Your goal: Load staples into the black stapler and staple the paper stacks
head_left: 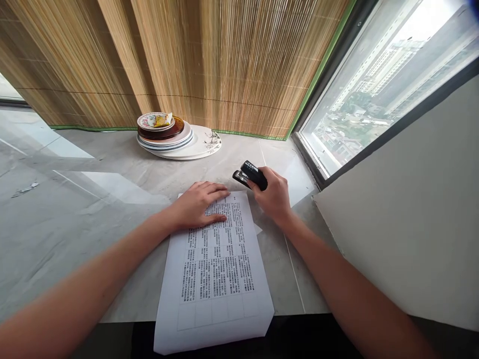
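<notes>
A printed sheet of paper [220, 279] lies on the grey stone surface, its near end hanging over the front edge. Whether more sheets lie beneath it I cannot tell. My left hand [200, 204] rests flat on the far left part of the paper, fingers stretched out and thumb apart. In my right hand [273, 194] is a black stapler [252, 174], gripped around its back end. The stapler's jaws point left and stand apart, just beyond the paper's far right corner. Nothing shows between the jaws.
A stack of plates [164, 144] with a small yellow packet [163, 119] on top stands at the back, before a bamboo blind [243, 65]. A window [359, 99] and a white wall [411, 209] bound the right side. A scrap [28, 188] lies far left.
</notes>
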### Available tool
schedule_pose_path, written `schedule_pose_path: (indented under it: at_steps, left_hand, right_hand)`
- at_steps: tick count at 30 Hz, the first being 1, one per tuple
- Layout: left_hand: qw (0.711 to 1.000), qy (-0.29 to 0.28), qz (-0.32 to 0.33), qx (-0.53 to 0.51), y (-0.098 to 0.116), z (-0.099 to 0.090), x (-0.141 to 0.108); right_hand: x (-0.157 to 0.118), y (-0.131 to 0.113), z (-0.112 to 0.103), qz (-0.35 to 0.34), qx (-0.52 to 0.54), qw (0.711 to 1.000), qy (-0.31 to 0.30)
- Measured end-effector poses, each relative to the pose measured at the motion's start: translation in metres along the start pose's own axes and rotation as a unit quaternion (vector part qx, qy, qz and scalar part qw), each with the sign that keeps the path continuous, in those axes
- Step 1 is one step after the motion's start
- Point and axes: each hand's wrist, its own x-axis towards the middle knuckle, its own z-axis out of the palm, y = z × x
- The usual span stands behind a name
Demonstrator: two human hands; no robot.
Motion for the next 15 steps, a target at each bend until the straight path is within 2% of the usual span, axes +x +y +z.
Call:
schedule_pose_path:
  at_steps: [10,15]
  left_hand:
    - [1.000,-0.009,-0.001,0.000,-0.0021,0.0001,0.0005]
    - [0.999,0.015,-0.028,0.007,-0.0074,0.0055,0.0006]
  right_hand:
    - [0.0003,-0.0006,0.0005,0.000,0.002,1.000,-0.014]
    - [0.0000,-0.0001,0.0023,0.001,0.013,1.000,-0.006]
